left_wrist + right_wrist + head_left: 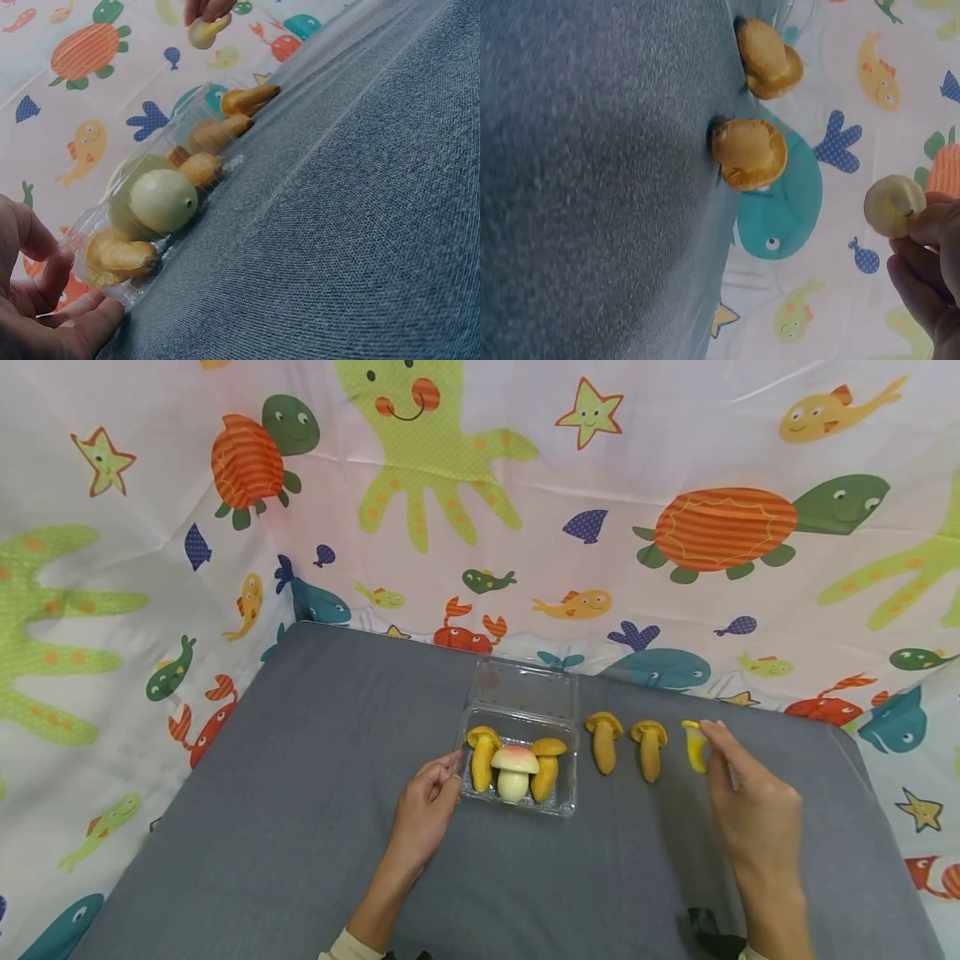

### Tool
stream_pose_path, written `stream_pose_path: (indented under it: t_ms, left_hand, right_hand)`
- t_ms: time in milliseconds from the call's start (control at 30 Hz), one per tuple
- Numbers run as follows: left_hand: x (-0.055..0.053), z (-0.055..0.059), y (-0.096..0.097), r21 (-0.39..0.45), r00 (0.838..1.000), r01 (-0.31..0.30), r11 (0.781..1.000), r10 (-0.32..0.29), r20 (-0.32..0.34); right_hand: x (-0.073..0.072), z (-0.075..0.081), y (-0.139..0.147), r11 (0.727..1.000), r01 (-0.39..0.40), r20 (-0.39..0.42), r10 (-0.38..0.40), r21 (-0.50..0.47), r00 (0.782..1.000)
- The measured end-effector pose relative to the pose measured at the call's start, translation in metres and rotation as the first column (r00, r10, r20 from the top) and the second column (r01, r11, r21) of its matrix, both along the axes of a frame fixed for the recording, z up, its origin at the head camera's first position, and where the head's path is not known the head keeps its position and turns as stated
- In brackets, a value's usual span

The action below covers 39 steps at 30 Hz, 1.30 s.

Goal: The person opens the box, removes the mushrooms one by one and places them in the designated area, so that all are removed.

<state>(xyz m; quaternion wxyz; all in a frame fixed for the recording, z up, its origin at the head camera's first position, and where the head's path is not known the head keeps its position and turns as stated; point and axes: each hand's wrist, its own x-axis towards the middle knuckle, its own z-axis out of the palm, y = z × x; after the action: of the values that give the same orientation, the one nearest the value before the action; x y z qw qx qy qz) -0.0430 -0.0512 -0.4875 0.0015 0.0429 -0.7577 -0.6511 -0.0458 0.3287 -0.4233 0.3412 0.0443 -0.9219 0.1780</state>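
Box (571, 768) of clear plastic sits on the grey cloth (300, 793), lid (527, 687) flipped open at its far side. Left hand (426, 806) is pinching the box's left edge. Inside the box there's a pink-topped pale mushroom (514, 772) with a mustardy one (482, 762) on its left and another (545, 777) on its right. Two more mustardy mushrooms (603, 745) lie right of the box, and farther right of it, the right hand (753, 806) pinches a yellow-and-cream piece (695, 748) up off the cloth.

Curtained-off tabletop spot: sea-animal curtain (547, 552) around grey-covered table (300, 793); type of room unclear.
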Motion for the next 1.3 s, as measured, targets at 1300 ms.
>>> stream_pose_path:
  t_ms: [1300]
  left_hand:
    - [0.0, -0.001, -0.001, -0.013, 1.0, 0.011, 1.0, -0.011, -0.007]
  right_hand:
    - [-0.014, -0.028, 0.026, 0.998, 0.06, 0.206, -0.058, -0.006, 0.977]
